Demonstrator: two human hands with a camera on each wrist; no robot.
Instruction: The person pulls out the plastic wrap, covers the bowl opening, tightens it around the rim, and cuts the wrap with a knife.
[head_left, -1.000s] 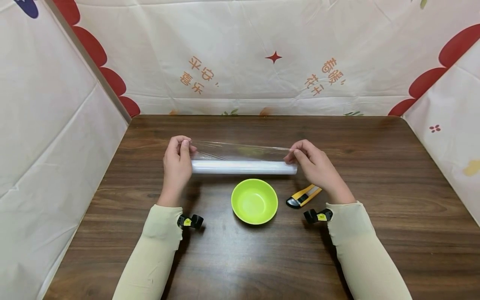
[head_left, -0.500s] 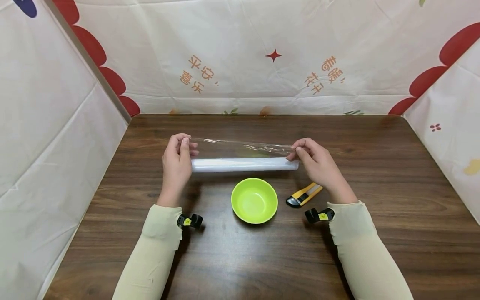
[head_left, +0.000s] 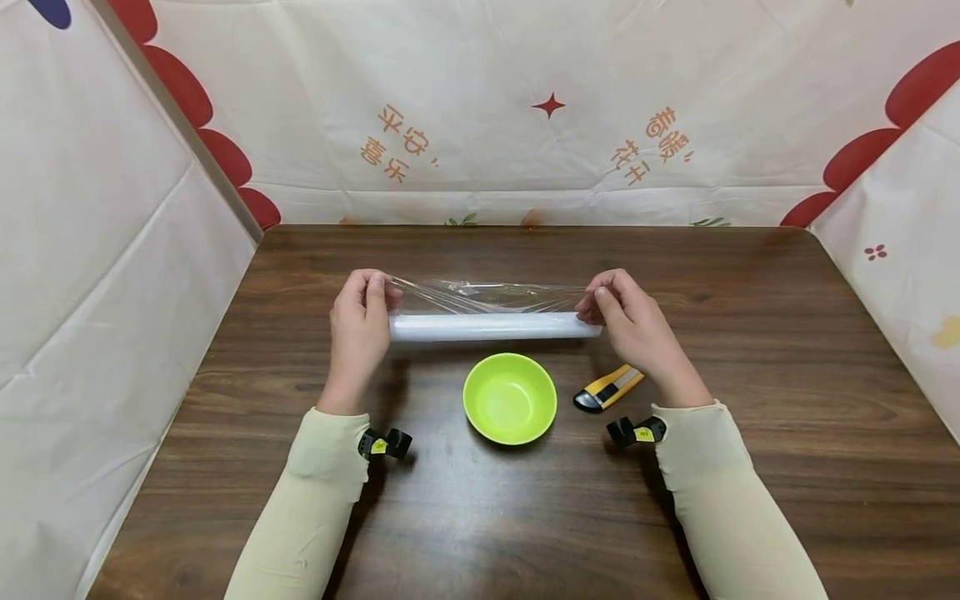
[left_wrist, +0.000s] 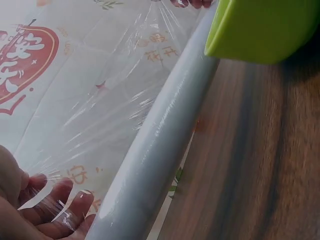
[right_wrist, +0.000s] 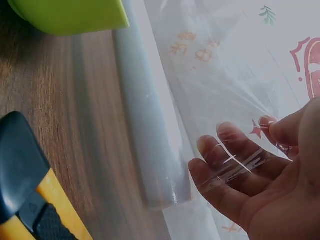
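A roll of cling film (head_left: pixel 495 327) lies crosswise on the table, behind a lime-green bowl (head_left: pixel 510 398). From it a clear sheet of film (left_wrist: pixel 115 95) rises, creased and pulled taut between both hands. My left hand (head_left: pixel 360 329) pinches the sheet's left corner between thumb and forefinger, at the roll's left end. At the other end my right hand (head_left: pixel 633 329) pinches the right corner, its other fingers (right_wrist: pixel 220 195) loosely bent behind the film. In the right wrist view the roll's near end stands just beside those fingertips.
A yellow and black utility knife (head_left: pixel 608 388) lies right of the bowl, near the right forearm. Behind the brown wooden table (head_left: pixel 480 517) hangs a white printed cloth (head_left: pixel 480 100), with more cloth at both sides. Each wrist carries a small black camera.
The film sheet has gone from a flatter, smoother stretch to one with folds fanning from the corners. Both hands have shifted only slightly, still pinching it. Bowl and knife stay put.
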